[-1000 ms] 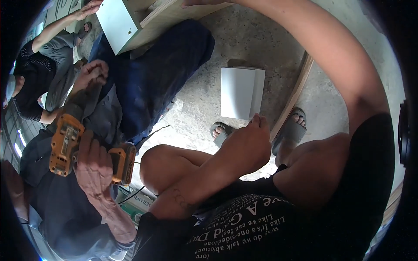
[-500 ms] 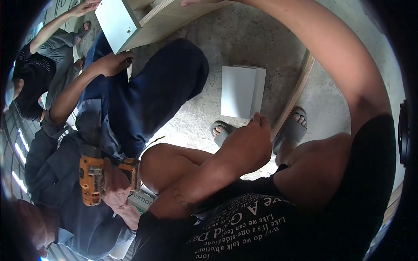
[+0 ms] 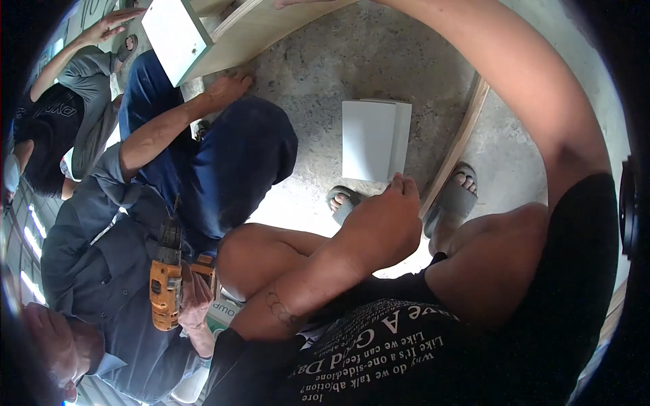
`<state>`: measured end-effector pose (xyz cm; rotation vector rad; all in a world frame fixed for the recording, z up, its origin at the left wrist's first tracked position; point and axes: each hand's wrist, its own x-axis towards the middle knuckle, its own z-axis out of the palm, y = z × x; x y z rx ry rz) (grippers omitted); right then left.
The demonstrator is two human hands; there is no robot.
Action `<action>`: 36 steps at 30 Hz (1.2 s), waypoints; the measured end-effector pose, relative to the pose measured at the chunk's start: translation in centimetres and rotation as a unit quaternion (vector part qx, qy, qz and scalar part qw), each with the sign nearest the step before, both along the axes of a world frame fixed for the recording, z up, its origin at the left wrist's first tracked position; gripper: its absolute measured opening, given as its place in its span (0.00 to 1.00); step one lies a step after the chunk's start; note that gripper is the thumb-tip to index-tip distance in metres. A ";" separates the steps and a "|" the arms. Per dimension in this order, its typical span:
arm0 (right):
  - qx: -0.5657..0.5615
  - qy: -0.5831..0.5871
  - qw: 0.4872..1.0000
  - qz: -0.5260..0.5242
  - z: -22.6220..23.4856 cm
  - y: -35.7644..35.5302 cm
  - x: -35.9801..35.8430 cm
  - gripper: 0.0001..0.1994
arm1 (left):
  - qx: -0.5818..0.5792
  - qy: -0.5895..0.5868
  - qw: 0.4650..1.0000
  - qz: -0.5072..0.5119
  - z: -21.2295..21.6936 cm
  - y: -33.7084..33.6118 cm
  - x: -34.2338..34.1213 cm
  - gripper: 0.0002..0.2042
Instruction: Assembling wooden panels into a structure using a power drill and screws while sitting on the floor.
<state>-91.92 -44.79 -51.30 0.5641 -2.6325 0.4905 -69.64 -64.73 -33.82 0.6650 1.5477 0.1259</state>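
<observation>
My left hand (image 3: pixel 389 220) hangs in front of my knees, bent at the wrist. Its fingers are curled together, and whatever may be inside them is hidden. Past its fingertips, two white boards (image 3: pixel 369 141) lie stacked on the concrete floor, apart from the hand. My right arm arches across the upper right. Only part of my right hand (image 3: pixel 305 3) shows at the top edge, its fingers laid out along a pale wooden panel (image 3: pixel 271 37). A white board (image 3: pixel 177 40) with small holes stands against that panel's left end.
At the left, a crouching co-worker in dark blue holds an orange cordless drill (image 3: pixel 166 287), bit pointing upward; their other hand (image 3: pixel 230 89) is beside the panel. Another person (image 3: pixel 61 122) reaches toward the white board. A wooden strip (image 3: pixel 460 139) runs between my sandalled feet.
The co-worker's drill has moved right and downward, its bit now showing. Their other hand has shifted right along the panel, and their knee has moved left. My hands stay nearly still.
</observation>
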 end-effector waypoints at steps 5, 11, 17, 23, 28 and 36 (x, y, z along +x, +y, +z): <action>0.025 -0.033 0.999 -0.014 1.3 -0.9 0.4 0.19 | 0.008 0.020 1.000 -0.005 0.0 -0.6 0.5 0.30; 0.084 -0.176 0.981 -0.010 5.9 -1.3 1.1 0.22 | 0.008 0.022 1.000 -0.016 0.4 -0.6 0.7 0.30; 0.091 -0.168 0.982 0.001 6.2 -0.5 1.3 0.22 | 0.021 0.027 0.999 -0.006 0.7 -0.1 1.1 0.30; 0.079 -0.208 0.974 -0.053 6.1 -1.8 1.6 0.24 | 0.039 0.046 0.998 0.021 0.9 0.5 0.5 0.26; 0.073 -0.175 0.982 -0.007 3.2 -1.0 2.1 0.23 | 0.132 0.111 0.985 0.012 -1.7 -0.1 2.7 0.26; 0.132 -0.246 0.958 -0.061 7.0 -2.6 4.6 0.23 | 0.126 0.151 0.979 -0.057 -1.6 1.4 2.9 0.28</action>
